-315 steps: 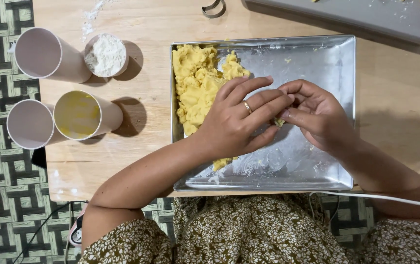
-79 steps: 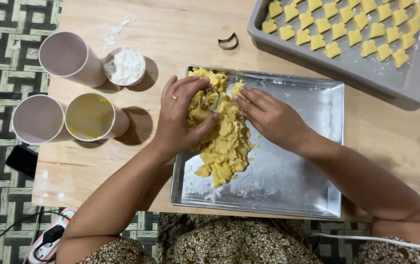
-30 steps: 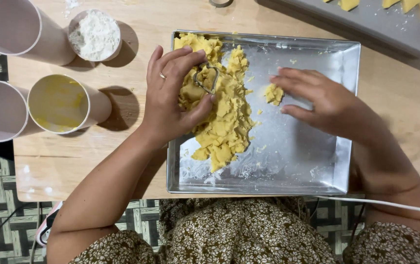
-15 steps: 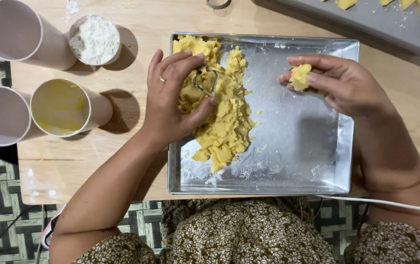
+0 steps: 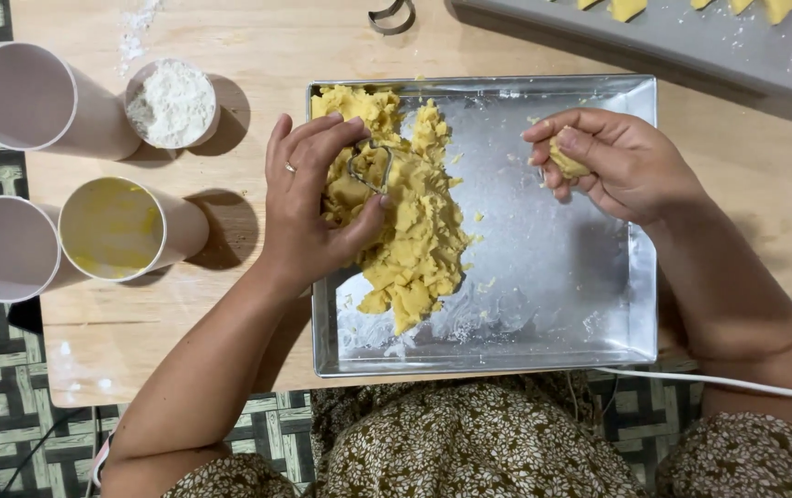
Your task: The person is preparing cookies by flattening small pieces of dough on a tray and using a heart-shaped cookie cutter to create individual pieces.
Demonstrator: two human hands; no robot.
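Tray (image 5: 636, 341) dough (image 5: 414, 240) under left hand (image 5: 308, 207)

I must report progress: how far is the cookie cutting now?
Done: cut yellow pieces lie on the grey tray. In hand: left hand presses a heart-shaped cutter into the dough; right hand holds a dough piece. Left: most dough remains uncut.

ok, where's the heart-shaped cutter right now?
Head view: the heart-shaped cutter sits on the yellow dough in the metal tray, under the left hand.
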